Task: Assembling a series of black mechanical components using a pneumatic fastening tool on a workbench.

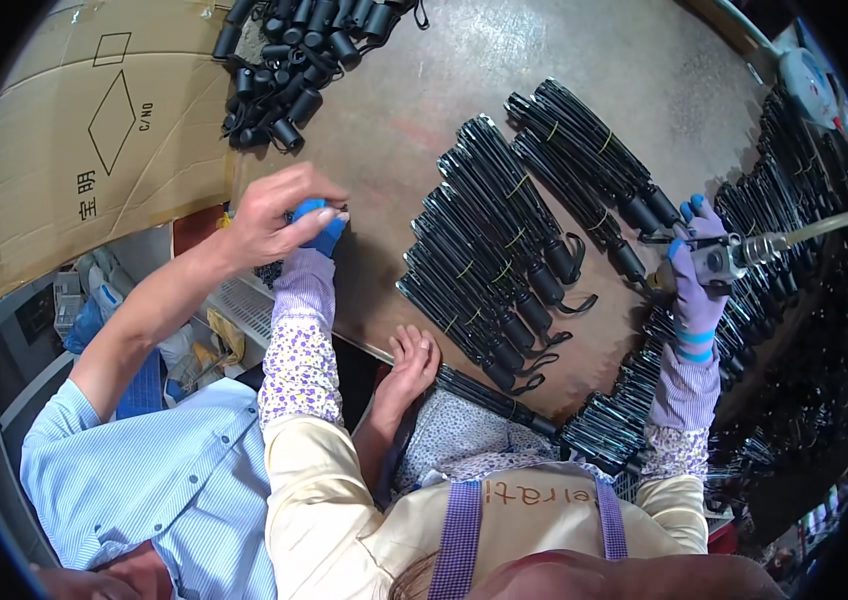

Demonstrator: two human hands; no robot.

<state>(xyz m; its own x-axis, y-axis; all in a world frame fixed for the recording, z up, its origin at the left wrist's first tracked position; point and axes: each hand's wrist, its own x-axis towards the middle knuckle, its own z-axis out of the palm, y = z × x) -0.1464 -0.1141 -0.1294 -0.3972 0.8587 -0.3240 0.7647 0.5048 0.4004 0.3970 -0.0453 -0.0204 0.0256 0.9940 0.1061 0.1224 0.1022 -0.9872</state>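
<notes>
My right hand (pixel 696 285), in a lavender glove with blue fingertips, is wrapped round a metal air tool (pixel 722 262) beside a black umbrella handle (pixel 628 262). My left hand (pixel 322 232), its glove showing blue at the fingers, is at the table's left edge. A co-worker's bare hand (pixel 279 212) lies over it, so its grip is hidden. Folded black umbrella frames (pixel 479 240) with handles and wrist straps lie in a fan on the table between my hands, with yellow bands around them. More frames (pixel 584 140) lie behind, toward the right.
A pile of loose black handles (pixel 294 70) sits at the far left beside a cardboard box (pixel 114 130). Many frames (pixel 774 230) are heaped along the right side. A pale hose (pixel 829 228) runs from the tool. The co-worker's other hand (pixel 412 365) rests on the near table edge.
</notes>
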